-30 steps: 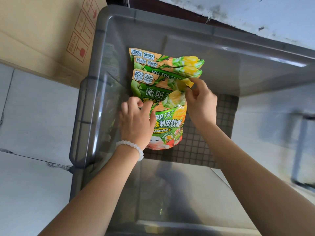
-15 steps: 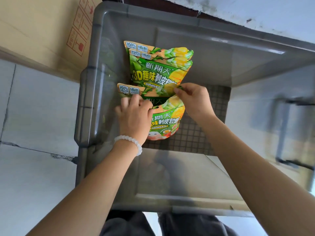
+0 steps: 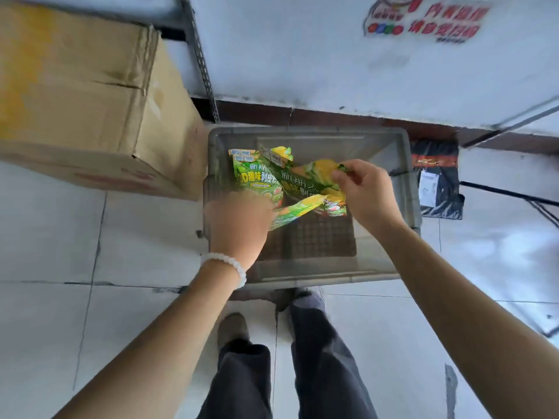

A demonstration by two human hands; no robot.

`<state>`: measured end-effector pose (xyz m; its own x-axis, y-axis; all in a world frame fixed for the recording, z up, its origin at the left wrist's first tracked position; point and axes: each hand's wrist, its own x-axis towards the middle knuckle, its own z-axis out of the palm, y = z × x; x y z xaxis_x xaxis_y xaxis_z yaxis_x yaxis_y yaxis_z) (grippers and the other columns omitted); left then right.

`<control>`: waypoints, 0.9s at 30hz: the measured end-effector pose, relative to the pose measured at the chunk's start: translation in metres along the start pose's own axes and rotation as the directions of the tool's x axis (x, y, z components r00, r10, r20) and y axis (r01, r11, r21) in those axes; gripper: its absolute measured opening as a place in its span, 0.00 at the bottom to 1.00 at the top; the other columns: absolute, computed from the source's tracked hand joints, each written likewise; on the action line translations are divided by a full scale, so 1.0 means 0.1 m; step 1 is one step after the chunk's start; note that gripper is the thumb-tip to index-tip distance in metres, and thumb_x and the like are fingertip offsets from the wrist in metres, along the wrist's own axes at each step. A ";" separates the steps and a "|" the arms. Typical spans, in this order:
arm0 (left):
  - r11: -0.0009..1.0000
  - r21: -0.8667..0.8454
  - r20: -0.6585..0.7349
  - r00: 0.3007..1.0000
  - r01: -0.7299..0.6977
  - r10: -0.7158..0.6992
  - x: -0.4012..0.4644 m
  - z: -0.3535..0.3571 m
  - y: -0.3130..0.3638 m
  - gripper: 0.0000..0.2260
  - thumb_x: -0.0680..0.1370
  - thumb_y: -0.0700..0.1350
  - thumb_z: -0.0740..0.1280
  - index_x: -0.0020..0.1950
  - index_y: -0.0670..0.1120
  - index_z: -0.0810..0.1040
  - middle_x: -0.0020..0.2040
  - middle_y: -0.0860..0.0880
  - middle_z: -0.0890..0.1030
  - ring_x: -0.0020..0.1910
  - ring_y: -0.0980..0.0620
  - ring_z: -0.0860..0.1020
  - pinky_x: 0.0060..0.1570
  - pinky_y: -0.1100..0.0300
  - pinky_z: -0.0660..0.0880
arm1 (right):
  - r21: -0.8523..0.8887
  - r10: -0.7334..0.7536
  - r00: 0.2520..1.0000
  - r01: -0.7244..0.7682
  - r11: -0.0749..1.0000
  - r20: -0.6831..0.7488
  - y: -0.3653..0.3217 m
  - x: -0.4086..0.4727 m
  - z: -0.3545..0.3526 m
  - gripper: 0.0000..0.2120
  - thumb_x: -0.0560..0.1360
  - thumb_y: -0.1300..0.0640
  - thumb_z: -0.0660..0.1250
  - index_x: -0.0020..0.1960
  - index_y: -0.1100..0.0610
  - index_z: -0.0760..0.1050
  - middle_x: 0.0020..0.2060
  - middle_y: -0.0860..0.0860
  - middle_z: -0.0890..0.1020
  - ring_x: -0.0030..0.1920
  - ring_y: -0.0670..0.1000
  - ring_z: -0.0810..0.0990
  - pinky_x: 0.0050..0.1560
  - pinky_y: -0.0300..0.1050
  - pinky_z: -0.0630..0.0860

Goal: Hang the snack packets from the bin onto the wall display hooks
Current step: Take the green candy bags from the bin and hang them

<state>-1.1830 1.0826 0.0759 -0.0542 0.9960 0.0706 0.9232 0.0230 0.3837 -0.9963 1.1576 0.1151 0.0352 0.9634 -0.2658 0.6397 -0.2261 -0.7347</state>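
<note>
While both hands work over the grey bin point(image 3: 405, 176) on pale floor tiles point(image 3: 54, 237), a cardboard box point(image 3: 90, 101) stands beside it.
Right hand point(image 3: 367, 195) pinches one snack packet point(image 3: 305, 182); left hand point(image 3: 239, 219) grips another packet point(image 3: 290, 211); more packets point(image 3: 254, 176) lie inside, below a whitish wall point(image 3: 302, 55).

Pale tiled floor point(image 3: 54, 237) carries a grey bin point(image 3: 305, 133), a cardboard box point(image 3: 90, 101) beside it

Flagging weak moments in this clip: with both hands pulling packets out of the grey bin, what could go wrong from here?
1. The right hand pinches only the top edge of a lifted packet, which may slip or tear.
2. The left hand holds another packet that overlaps it, so they could snag.
3. The remaining packets lean against the grey bin wall and might topple.
</note>
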 end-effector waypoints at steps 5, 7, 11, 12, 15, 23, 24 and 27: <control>0.977 -0.049 0.005 0.978 -0.209 0.210 -0.03 -1.34 0.44 0.03 0.70 0.45 0.72 0.40 0.51 0.79 0.36 0.54 0.79 0.36 0.50 0.78 0.42 0.56 0.61 | -0.071 -0.045 0.991 0.036 0.997 -0.126 -0.98 -0.68 -0.95 0.03 0.72 0.58 0.68 0.42 0.58 0.78 0.30 0.48 0.75 0.30 0.46 0.70 0.29 0.38 0.64; 0.957 -0.024 -0.016 0.958 -0.288 0.288 -0.04 -1.86 0.63 0.05 0.69 0.46 0.73 0.39 0.52 0.78 0.35 0.55 0.79 0.35 0.51 0.78 0.41 0.57 0.62 | -0.017 -0.038 0.990 0.036 0.999 -0.137 -1.36 -0.94 -1.31 0.05 0.71 0.58 0.69 0.38 0.54 0.74 0.28 0.47 0.74 0.29 0.46 0.71 0.31 0.40 0.67; 0.940 0.013 -0.079 0.937 -0.340 0.340 0.04 -2.95 1.02 0.05 0.68 0.48 0.74 0.39 0.51 0.78 0.35 0.53 0.78 0.35 0.48 0.78 0.38 0.53 0.70 | 0.067 -0.096 0.975 0.111 0.992 -0.199 -2.09 -1.42 -2.07 0.06 0.70 0.58 0.70 0.46 0.58 0.79 0.35 0.52 0.79 0.38 0.51 0.75 0.40 0.43 0.71; 0.941 -0.008 -0.100 0.937 -0.337 0.335 0.07 -3.16 1.11 0.05 0.69 0.47 0.74 0.39 0.50 0.79 0.35 0.53 0.78 0.36 0.47 0.77 0.38 0.52 0.72 | 0.062 -0.120 0.969 0.136 0.989 -0.217 -2.21 -1.49 -2.21 0.06 0.71 0.58 0.70 0.47 0.58 0.79 0.36 0.52 0.79 0.38 0.51 0.75 0.39 0.42 0.70; 0.933 -0.020 -0.169 0.921 -0.358 0.350 0.15 -3.89 1.44 0.05 0.69 0.47 0.74 0.39 0.49 0.80 0.36 0.52 0.79 0.37 0.46 0.77 0.38 0.52 0.73 | 0.032 -0.220 0.939 0.237 0.971 -0.266 -2.67 -1.74 -2.73 0.04 0.71 0.59 0.69 0.46 0.57 0.79 0.32 0.50 0.78 0.35 0.50 0.75 0.33 0.41 0.68; 0.933 0.083 -0.383 0.853 -0.351 0.355 0.24 -5.11 2.25 0.05 0.71 0.49 0.72 0.42 0.48 0.82 0.42 0.51 0.79 0.44 0.47 0.77 0.44 0.54 0.72 | 0.101 -0.388 0.842 0.453 0.886 -0.375 -3.55 -2.11 -3.71 0.01 0.74 0.59 0.66 0.44 0.54 0.75 0.32 0.48 0.77 0.34 0.48 0.74 0.34 0.38 0.67; 0.933 0.095 -0.422 0.835 -0.347 0.353 0.24 -5.22 2.35 0.05 0.70 0.49 0.73 0.41 0.49 0.82 0.42 0.51 0.79 0.44 0.47 0.77 0.43 0.54 0.71 | 0.092 -0.422 0.815 0.492 0.865 -0.397 -3.65 -2.18 -3.84 0.02 0.74 0.60 0.66 0.43 0.54 0.73 0.30 0.46 0.74 0.33 0.46 0.72 0.33 0.37 0.65; 0.933 0.105 -0.465 0.813 -0.344 0.352 0.30 -5.38 2.48 0.05 0.69 0.49 0.74 0.39 0.49 0.82 0.43 0.52 0.79 0.43 0.48 0.76 0.42 0.53 0.72 | 0.094 -0.457 0.784 0.538 0.838 -0.420 -3.82 -2.23 -3.99 0.02 0.75 0.60 0.65 0.44 0.57 0.74 0.30 0.47 0.72 0.32 0.45 0.69 0.30 0.32 0.65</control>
<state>-1.1604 1.0716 0.6689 0.1039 0.7774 0.6203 0.9201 -0.3120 0.2369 -0.9420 1.0871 0.7042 0.0583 0.9192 0.3894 0.4828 0.3155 -0.8169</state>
